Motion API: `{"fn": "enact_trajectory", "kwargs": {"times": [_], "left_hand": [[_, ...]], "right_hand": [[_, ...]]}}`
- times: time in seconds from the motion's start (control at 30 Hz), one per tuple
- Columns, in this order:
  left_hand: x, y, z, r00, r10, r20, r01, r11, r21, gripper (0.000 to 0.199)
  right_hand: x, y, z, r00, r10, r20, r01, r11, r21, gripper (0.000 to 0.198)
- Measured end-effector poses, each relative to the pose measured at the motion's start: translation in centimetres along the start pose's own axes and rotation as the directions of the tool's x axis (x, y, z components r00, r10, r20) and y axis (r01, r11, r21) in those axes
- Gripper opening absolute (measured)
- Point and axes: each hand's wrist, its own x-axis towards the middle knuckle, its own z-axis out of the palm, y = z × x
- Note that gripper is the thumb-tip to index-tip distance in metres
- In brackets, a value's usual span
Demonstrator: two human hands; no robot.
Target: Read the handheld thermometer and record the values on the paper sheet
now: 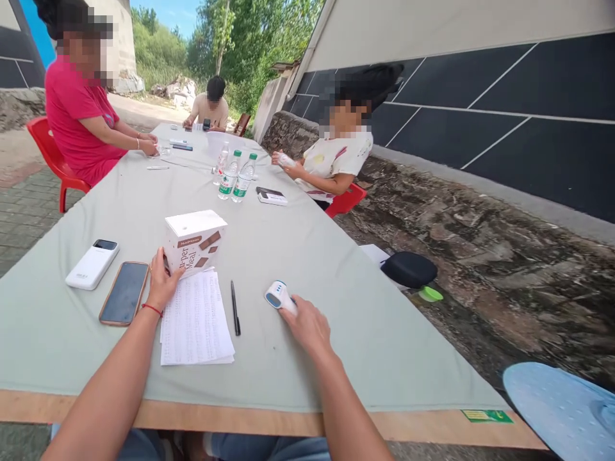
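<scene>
My left hand [163, 282] grips the lower left corner of a white carton [196, 246] printed with brown chocolate pieces, its thumb across the front. Something small and dark shows by those fingers; I cannot make it out. Handwritten sheets of paper [195, 323] lie just in front of the carton, close to my left wrist. My right hand [310, 323] is closed around the handle of a white and blue infrared thermometer [277, 296], whose head points away to the left. Between the papers and the thermometer lies a black pen [235, 308].
On the left are a phone [125, 293] and a white power bank [93, 264]. Water bottles [245, 179] stand mid-table near another power bank [271, 196]. Three people sit farther along the table. A black case [409, 269] is off the right edge; a blue hat [557, 403] is lower right.
</scene>
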Motion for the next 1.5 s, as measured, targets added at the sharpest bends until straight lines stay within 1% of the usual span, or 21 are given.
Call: {"fn": "enact_trajectory", "kwargs": {"times": [0.07, 0.13, 0.17, 0.23, 0.3, 0.37, 0.43, 0.5, 0.57, 0.6, 0.67, 0.77, 0.9, 0.93, 1.0, 1.07, 1.13, 1.2, 1.33, 1.4, 1.5], "left_hand": [[-0.1, -0.1, 0.2, 1.000, 0.003, -0.009, -0.003, 1.000, -0.012, 0.061], [-0.1, 0.1, 0.3, 0.998, 0.006, -0.061, -0.007, 1.000, -0.014, 0.050], [-0.2, 0.3, 0.3, 0.995, 0.013, -0.101, -0.012, 1.000, 0.014, 0.045], [-0.4, 1.0, 0.1, 0.983, 0.063, -0.171, -0.044, 0.993, 0.112, 0.035], [-0.7, 1.9, 0.0, 0.974, 0.148, -0.170, -0.113, 0.973, 0.201, 0.025], [-1.4, 2.9, -0.1, 0.970, 0.233, -0.070, -0.212, 0.951, 0.226, 0.015], [-2.3, 3.9, 0.0, 0.950, 0.293, 0.109, -0.311, 0.927, 0.212, 0.009], [-3.1, 4.5, 0.3, 0.897, 0.319, 0.304, -0.390, 0.897, 0.208, 0.006], [-3.8, 4.8, 0.7, 0.844, 0.299, 0.445, -0.427, 0.876, 0.223, 0.006], [-4.0, 4.8, 0.8, 0.829, 0.277, 0.486, -0.429, 0.873, 0.234, 0.007], [-4.2, 4.6, 1.0, 0.828, 0.227, 0.513, -0.401, 0.879, 0.258, 0.008], [-4.1, 4.3, 1.0, 0.853, 0.177, 0.491, -0.348, 0.895, 0.281, 0.008], [-3.8, 4.2, 0.7, 0.855, 0.162, 0.492, -0.331, 0.901, 0.280, 0.005], [-3.8, 4.3, 0.6, 0.853, 0.159, 0.497, -0.330, 0.902, 0.278, 0.005], [-3.7, 4.5, 0.4, 0.852, 0.154, 0.501, -0.325, 0.905, 0.275, 0.005], [-3.6, 4.6, 0.3, 0.852, 0.151, 0.502, -0.321, 0.907, 0.271, 0.006], [-3.5, 4.7, 0.3, 0.850, 0.154, 0.504, -0.322, 0.909, 0.266, 0.006], [-3.4, 4.8, 0.3, 0.845, 0.160, 0.510, -0.327, 0.909, 0.257, 0.006], [-3.5, 4.8, 0.4, 0.837, 0.173, 0.519, -0.345, 0.903, 0.255, 0.006], [-3.5, 4.8, 0.4, 0.830, 0.172, 0.531, -0.353, 0.899, 0.260, 0.005], [-3.6, 4.8, 0.6, 0.815, 0.162, 0.556, -0.357, 0.896, 0.262, 0.006]], "right_hand": [[-0.1, -0.3, 0.1, 0.994, -0.043, -0.097, 0.040, 0.999, -0.034, 0.041], [-0.4, -1.8, -0.1, 0.982, -0.102, -0.159, 0.108, 0.994, 0.029, 0.037], [-0.6, -3.0, -0.2, 0.981, -0.130, -0.146, 0.144, 0.986, 0.085, 0.033], [-0.7, -5.7, -0.4, 0.985, -0.171, -0.016, 0.171, 0.967, 0.191, 0.025], [-0.6, -8.4, -0.4, 0.978, -0.177, 0.109, 0.156, 0.972, 0.177, 0.025], [-0.5, -10.2, -0.2, 0.966, -0.194, 0.169, 0.173, 0.977, 0.128, 0.023], [-0.3, -10.7, 0.3, 0.960, -0.224, 0.168, 0.207, 0.971, 0.117, 0.027], [-0.2, -10.0, 1.2, 0.955, -0.267, 0.128, 0.241, 0.952, 0.190, 0.036], [0.1, -8.7, 2.0, 0.950, -0.303, 0.071, 0.259, 0.897, 0.359, 0.039], [0.3, -8.1, 2.4, 0.951, -0.305, 0.047, 0.249, 0.847, 0.469, 0.038], [0.8, -7.2, 2.9, 0.962, -0.274, 0.017, 0.188, 0.700, 0.689, 0.034], [1.5, -7.1, 3.2, 0.980, -0.199, 0.025, 0.060, 0.410, 0.910, 0.033], [1.5, -8.4, 2.8, 0.980, -0.159, 0.120, -0.119, 0.016, 0.993, 0.030], [1.4, -8.7, 2.7, 0.977, -0.171, 0.130, -0.141, -0.053, 0.989, 0.032], [1.1, -9.2, 2.5, 0.976, -0.194, 0.102, -0.128, -0.129, 0.983, 0.037], [0.8, -9.5, 2.6, 0.984, -0.173, 0.036, -0.058, -0.124, 0.991, 0.040], [0.5, -9.8, 2.7, 0.992, -0.126, -0.004, -0.005, -0.066, 0.998, 0.032], [0.2, -10.1, 2.9, 0.993, -0.114, 0.011, -0.013, -0.019, 1.000, 0.025], [-0.3, -10.5, 3.1, 0.976, -0.202, 0.077, -0.080, -0.006, 0.997, 0.029], [-0.5, -10.6, 3.3, 0.972, -0.220, 0.088, -0.075, 0.068, 0.995, 0.027], [-0.7, -10.6, 3.6, 0.975, -0.207, 0.086, -0.040, 0.214, 0.976, 0.019]]}}
